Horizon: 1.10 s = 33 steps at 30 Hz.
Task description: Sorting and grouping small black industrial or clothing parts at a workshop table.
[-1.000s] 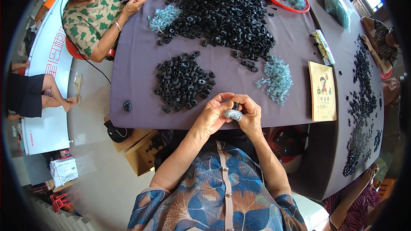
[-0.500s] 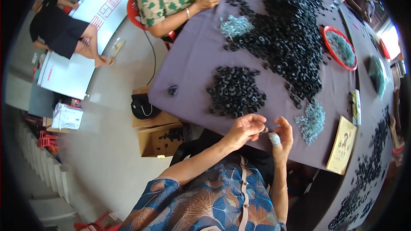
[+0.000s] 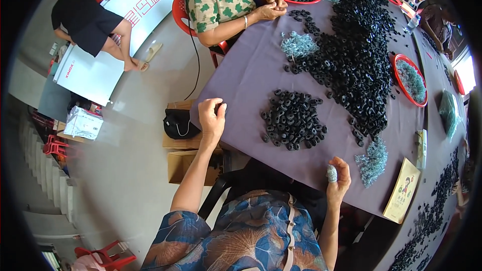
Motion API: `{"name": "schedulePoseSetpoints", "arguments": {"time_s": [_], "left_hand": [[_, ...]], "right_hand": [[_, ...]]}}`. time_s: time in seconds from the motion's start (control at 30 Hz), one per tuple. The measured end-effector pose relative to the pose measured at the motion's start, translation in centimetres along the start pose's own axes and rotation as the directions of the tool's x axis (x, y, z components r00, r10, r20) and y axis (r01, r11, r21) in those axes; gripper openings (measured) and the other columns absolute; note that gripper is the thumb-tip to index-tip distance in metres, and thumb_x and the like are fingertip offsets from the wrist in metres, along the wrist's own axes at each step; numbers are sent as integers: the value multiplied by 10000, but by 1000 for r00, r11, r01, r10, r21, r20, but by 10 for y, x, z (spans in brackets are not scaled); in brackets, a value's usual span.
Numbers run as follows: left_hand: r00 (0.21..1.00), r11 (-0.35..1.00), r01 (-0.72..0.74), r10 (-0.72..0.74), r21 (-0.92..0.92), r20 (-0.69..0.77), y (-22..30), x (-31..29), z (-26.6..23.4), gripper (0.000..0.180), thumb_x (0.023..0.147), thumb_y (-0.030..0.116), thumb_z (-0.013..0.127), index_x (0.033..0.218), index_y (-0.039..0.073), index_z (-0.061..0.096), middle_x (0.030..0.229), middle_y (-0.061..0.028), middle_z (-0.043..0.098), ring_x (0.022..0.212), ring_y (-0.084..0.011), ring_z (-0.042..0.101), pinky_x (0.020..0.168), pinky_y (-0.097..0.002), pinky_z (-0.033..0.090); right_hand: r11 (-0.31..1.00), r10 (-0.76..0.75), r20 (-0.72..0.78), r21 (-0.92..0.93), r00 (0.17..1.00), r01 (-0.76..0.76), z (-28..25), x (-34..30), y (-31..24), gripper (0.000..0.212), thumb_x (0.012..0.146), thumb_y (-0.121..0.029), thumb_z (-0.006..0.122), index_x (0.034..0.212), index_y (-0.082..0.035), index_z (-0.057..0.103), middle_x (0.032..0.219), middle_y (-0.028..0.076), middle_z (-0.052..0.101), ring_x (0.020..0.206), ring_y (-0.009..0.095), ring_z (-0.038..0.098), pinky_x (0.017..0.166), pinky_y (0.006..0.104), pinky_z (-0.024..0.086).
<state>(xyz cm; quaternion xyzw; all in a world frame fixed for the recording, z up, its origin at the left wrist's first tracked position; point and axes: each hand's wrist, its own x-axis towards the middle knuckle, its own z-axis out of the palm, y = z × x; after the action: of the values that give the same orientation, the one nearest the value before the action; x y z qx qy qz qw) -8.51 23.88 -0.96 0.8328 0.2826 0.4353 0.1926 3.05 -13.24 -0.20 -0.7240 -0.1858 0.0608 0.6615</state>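
Over the table's left corner, my left hand (image 3: 211,123) is closed, thumb and forefinger pinched at a small black part (image 3: 219,106). Most of that part is hidden by the fingers. My right hand (image 3: 339,183) hovers at the table's front edge with curled fingers and a pale wrapping round one digit; whatever it may hold is hidden. Between the hands, farther in, lies a pile of small black ring-shaped parts (image 3: 293,120). Close to the right hand sits a heap of small clear bluish pieces (image 3: 372,162).
A large black heap (image 3: 351,55) covers the middle of the purple-grey tablecloth (image 3: 241,85). Red trays (image 3: 426,101) hold pieces. A yellow booklet (image 3: 401,190) lies at right. Co-worker's hands (image 3: 273,7) are at far left. A cardboard box (image 3: 178,168) stands below the table's edge.
My hands have parted. The left moved away leftward to the table corner, where a small dark thing lay; the right stayed near the front edge. The view shifted slightly.
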Motion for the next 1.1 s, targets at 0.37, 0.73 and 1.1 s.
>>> {"name": "schedulePoseSetpoints", "arguments": {"time_s": [0.37,0.73,1.1], "left_hand": [[971,918,-133,46,374,233,18,-5,12,166,825,173,620,912,68,525,936,-122,475,859,-306,508,706,-419,452],[982,858,-133,47,497,181,18,-12,15,228,832,256,618,824,69,488,802,-133,501,650,-295,603,518,-375,510],[982,979,186,-187,-78,-13,-5,-18,-20,133,807,135,655,815,29,574,735,-108,593,636,-242,577,574,-337,460]], "right_hand": [[998,60,-9,17,998,-59,3,-1,-5,223,827,28,554,1049,5,560,889,25,590,797,77,547,746,205,436],[1000,-24,15,-10,1000,24,0,-1,3,236,852,-44,550,1086,-15,567,931,25,608,861,80,550,736,206,430],[1000,9,-21,11,1000,-9,2,-2,3,214,819,42,536,1029,12,566,862,22,589,809,82,554,750,212,443]]}}
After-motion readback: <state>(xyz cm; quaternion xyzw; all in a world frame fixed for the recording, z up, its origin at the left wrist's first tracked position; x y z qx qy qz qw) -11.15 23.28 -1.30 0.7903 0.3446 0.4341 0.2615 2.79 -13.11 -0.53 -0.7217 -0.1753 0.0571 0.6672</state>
